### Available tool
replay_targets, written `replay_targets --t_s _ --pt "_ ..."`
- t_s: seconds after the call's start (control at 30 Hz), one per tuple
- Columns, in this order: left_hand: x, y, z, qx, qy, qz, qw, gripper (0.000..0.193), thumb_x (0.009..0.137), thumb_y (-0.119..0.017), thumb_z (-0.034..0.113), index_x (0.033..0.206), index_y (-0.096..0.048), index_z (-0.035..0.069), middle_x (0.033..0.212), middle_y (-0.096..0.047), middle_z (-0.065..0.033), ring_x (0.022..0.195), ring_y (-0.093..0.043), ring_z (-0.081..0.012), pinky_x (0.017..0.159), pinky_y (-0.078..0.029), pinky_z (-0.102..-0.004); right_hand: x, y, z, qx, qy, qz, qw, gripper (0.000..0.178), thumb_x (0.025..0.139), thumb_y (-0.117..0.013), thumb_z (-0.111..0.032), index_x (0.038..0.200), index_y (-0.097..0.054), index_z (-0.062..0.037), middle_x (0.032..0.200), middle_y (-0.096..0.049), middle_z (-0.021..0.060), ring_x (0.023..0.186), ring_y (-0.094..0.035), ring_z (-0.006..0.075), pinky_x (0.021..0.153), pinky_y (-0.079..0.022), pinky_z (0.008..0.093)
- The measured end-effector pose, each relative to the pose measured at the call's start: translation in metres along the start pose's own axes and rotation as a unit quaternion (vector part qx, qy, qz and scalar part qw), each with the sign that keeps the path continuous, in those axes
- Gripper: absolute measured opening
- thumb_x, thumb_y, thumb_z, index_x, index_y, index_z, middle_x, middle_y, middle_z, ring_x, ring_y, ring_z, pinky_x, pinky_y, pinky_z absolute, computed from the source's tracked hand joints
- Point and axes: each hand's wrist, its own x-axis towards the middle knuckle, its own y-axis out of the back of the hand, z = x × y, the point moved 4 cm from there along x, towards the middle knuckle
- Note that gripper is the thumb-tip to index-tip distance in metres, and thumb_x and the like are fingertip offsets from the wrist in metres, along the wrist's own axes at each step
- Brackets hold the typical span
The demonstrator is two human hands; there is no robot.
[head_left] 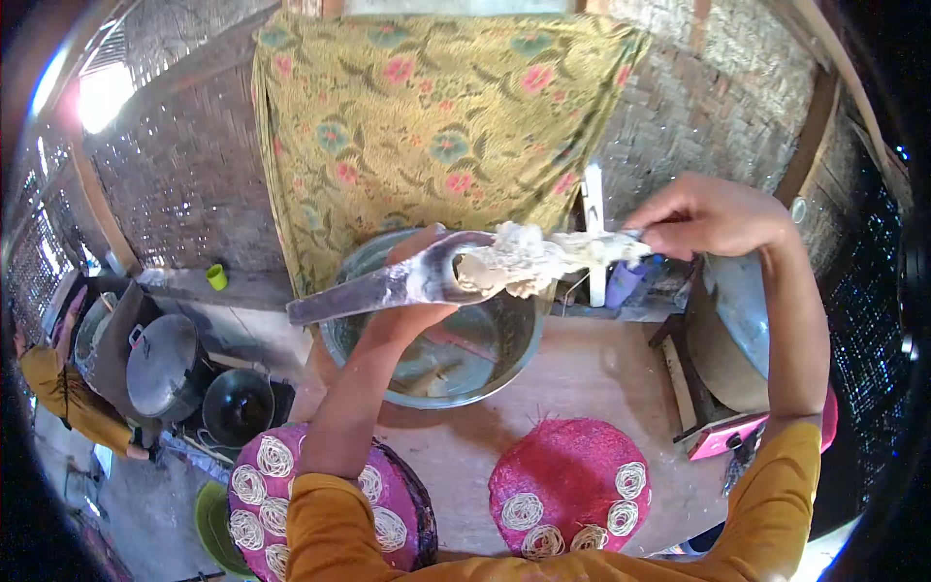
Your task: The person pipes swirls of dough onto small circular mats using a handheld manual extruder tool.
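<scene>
My left hand (pixel 415 244) is wrapped round a dark wooden press (pixel 364 296) with a long flat handle and a round hollow cup, tilted on its side. White sticky dough (pixel 524 260) fills the cup's mouth and stretches out to the right in a ragged clump. At its far end my right hand (pixel 693 218) pinches the dough-covered piece; whether a stick lies inside cannot be seen. Below stands a wide metal basin (pixel 529 359) with dough scraps and a reddish-brown stick in it. Nearer me, white noodle coils (pixel 524 511) lie on a round red mat (pixel 562 466).
A purple round tray (pixel 325 456) with several coils is at the lower left. Further left stand a lidded pot (pixel 165 364) and a black wok (pixel 238 405). A large metal pot (pixel 727 330) stands at right. A floral cloth (pixel 446 116) hangs behind the basin.
</scene>
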Motion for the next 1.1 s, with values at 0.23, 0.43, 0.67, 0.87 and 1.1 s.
replay_targets --t_s 0.23,0.43,0.67,0.87,1.1 --pt "0.033 -0.002 0.068 0.149 0.003 -0.120 0.981 0.024 0.069 -0.070 0.028 0.088 -0.064 0.015 0.078 -0.061 -0.0052 0.076 -0.060 -0.0251 0.067 -0.048 -0.0366 0.000 -0.075 -0.064 -0.614 0.086 0.269 0.737 0.021 0.077 -0.054 -0.019 0.095 -0.063 -0.0145 0.065 -0.051 -0.0005 0.059 -0.055 0.0182 0.052 -0.043 0.0312" --pt "-0.001 0.014 0.033 0.173 0.029 -0.100 0.979 0.018 0.072 -0.069 0.029 0.083 -0.065 0.015 0.078 -0.063 -0.0058 0.074 -0.061 -0.0266 0.064 -0.048 -0.0366 -0.045 -0.102 -0.055 -0.548 0.127 0.353 0.747 0.028 0.076 -0.054 -0.018 0.102 -0.062 -0.0119 0.067 -0.049 -0.0004 0.060 -0.053 0.0157 0.052 -0.041 0.0301" --pt "-0.015 0.017 0.039 -0.116 0.161 -0.031 0.980 0.035 0.079 -0.065 0.032 0.105 -0.058 0.009 0.103 -0.062 -0.0104 0.092 -0.059 -0.0253 0.081 -0.047 -0.0383 -0.052 -0.077 -0.075 -0.447 0.207 0.381 0.783 0.025 0.075 -0.054 -0.014 0.098 -0.061 -0.0095 0.070 -0.054 0.0026 0.065 -0.058 0.0187 0.055 -0.046 0.0319" --pt "0.013 0.034 0.075 0.277 0.086 -0.111 0.951 0.043 0.068 -0.071 0.032 0.106 -0.060 0.015 0.096 -0.064 -0.0120 0.090 -0.061 -0.0260 0.081 -0.048 -0.0337 -0.038 -0.096 -0.083 -0.490 0.190 0.379 0.762 0.022 0.075 -0.054 -0.014 0.095 -0.060 -0.0060 0.071 -0.056 0.0041 0.062 -0.060 0.0197 0.052 -0.047 0.0330" --pt "0.011 0.049 0.035 0.200 0.149 -0.053 0.967 0.029 0.081 -0.062 0.030 0.103 -0.061 0.013 0.102 -0.065 -0.0031 0.095 -0.060 -0.0192 0.090 -0.043 -0.0344 -0.066 -0.065 -0.077 -0.486 0.113 0.416 0.761 0.022 0.074 -0.055 -0.014 0.095 -0.059 -0.0073 0.072 -0.057 0.0035 0.061 -0.061 0.0195 0.053 -0.047 0.0317"
